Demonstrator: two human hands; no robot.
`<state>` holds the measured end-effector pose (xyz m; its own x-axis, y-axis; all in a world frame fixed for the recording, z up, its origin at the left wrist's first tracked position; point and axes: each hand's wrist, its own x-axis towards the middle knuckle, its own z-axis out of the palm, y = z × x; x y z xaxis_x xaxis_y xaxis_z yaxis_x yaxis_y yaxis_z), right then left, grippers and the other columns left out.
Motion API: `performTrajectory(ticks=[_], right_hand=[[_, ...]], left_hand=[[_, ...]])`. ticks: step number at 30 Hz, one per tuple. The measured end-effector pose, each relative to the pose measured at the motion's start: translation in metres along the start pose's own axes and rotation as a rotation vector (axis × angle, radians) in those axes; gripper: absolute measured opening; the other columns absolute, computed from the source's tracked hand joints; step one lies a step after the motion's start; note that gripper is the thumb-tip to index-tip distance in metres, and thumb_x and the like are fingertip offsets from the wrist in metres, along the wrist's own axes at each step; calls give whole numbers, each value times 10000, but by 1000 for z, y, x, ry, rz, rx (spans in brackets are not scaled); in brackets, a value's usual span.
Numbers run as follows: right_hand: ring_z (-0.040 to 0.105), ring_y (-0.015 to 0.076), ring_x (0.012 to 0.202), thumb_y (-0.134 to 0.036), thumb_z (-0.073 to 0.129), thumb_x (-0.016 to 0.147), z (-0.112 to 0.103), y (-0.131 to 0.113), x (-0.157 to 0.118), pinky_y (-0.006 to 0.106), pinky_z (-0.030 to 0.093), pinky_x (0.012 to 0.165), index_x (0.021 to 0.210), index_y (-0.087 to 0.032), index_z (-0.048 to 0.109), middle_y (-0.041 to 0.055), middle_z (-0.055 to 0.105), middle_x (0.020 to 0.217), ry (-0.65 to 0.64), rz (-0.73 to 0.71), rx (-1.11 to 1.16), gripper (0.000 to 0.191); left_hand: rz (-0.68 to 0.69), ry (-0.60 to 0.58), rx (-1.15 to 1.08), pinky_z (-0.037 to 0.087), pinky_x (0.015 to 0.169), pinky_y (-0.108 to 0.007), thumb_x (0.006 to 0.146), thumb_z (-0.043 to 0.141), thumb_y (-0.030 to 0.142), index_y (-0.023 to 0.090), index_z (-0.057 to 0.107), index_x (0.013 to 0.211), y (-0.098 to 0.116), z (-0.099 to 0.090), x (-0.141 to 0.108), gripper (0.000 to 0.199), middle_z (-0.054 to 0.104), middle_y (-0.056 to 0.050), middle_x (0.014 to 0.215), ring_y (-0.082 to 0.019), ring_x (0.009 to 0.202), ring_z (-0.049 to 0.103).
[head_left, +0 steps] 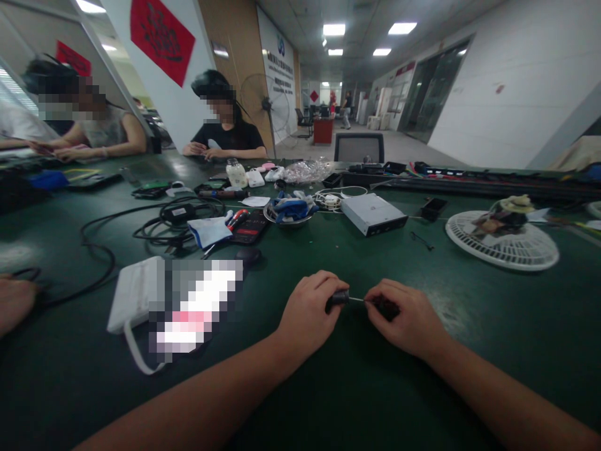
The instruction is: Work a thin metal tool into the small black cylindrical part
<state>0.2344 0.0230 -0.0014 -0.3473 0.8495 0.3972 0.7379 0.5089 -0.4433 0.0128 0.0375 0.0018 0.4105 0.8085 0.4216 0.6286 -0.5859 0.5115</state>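
Above the green table, my left hand is closed around the dark handle of a screwdriver. Its thin metal shaft points right and reaches the fingertips of my right hand. Those fingers are pinched around a small dark reddish piece, mostly hidden in the palm, so its kind is unclear. Whether the shaft's tip touches that piece cannot be made out. A grey-white disc drive lies beyond my hands, and a small dark wire is to its right.
Left of my hands are a white power bank with a cable, a blurred-out bright screen and a dark mouse. A metal bowl holds blue items. A white fan grille lies right. Another person's hand shows at left; co-workers sit opposite.
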Motion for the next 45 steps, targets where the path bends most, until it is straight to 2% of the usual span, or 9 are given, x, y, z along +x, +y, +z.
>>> performTrajectory(ticks=[5, 9, 13, 15, 20, 26, 32, 36, 45], right_hand=[[634, 164, 707, -223, 613, 849, -1, -1, 2, 294, 493, 629, 875, -236, 674, 9, 675, 831, 2, 48, -47, 67], [617, 155, 681, -225, 605, 852, -2, -2, 1, 289, 477, 610, 873, -234, 669, 7, 664, 810, -51, -12, -42, 68], [626, 160, 710, -232, 604, 863, 0, -1, 1, 292, 484, 634, 908, -233, 665, 14, 668, 844, 7, 30, -23, 76], [626, 164, 714, -232, 608, 859, 0, -1, 1, 295, 480, 636, 899, -237, 665, 11, 668, 845, -6, 42, -42, 69], [610, 159, 697, -230, 585, 870, -2, -4, 1, 291, 462, 622, 893, -227, 661, 15, 657, 816, -38, -29, -34, 80], [625, 163, 709, -240, 578, 867, -1, -2, 2, 301, 461, 643, 886, -236, 663, 7, 673, 842, -59, 60, -50, 88], [644, 183, 724, -362, 643, 854, 0, -7, 3, 299, 443, 605, 989, -246, 676, 12, 702, 879, -63, 131, -156, 182], [650, 196, 709, -363, 625, 885, 3, -6, 4, 310, 440, 592, 890, -259, 704, -3, 698, 775, -114, 153, -220, 131], [697, 181, 764, -345, 656, 908, 2, 5, 5, 310, 540, 686, 1015, -271, 728, 2, 752, 890, 4, 178, 146, 149]], left_hand=[[27, -1, -4, 508, 887, -397, 815, 676, 86, 237, 673, 1069, -1, 1, -1, 296, 673, -22, 1105, -211, 994, 621], [22, 14, -11, 511, 899, -402, 809, 668, 68, 233, 669, 1061, -2, 1, -1, 301, 673, -29, 1103, -217, 1013, 622], [29, -26, -11, 508, 889, -404, 825, 667, 87, 235, 673, 1069, -1, 0, 0, 286, 673, -22, 1107, -211, 992, 618], [27, -26, -16, 499, 905, -404, 833, 664, 92, 237, 674, 1077, -1, 0, -1, 284, 671, -20, 1115, -208, 1005, 612], [41, -33, -14, 495, 902, -396, 830, 665, 86, 238, 674, 1072, -1, 1, -1, 286, 670, -21, 1118, -208, 1013, 612], [45, -31, -14, 495, 905, -397, 834, 665, 91, 231, 667, 1086, 0, -1, -1, 289, 668, -22, 1117, -210, 1018, 609], [-32, -19, -27, 496, 923, -413, 842, 659, 104, 230, 648, 1082, 1, 0, 0, 271, 657, -26, 1122, -220, 1032, 608], [-57, 4, -36, 497, 937, -412, 835, 659, 90, 228, 637, 1074, 1, 0, 1, 277, 654, -22, 1115, -215, 1045, 606], [-65, -34, -41, 488, 917, -399, 849, 660, 114, 247, 629, 1088, 0, 0, 1, 276, 647, 0, 1116, -203, 1027, 606]])
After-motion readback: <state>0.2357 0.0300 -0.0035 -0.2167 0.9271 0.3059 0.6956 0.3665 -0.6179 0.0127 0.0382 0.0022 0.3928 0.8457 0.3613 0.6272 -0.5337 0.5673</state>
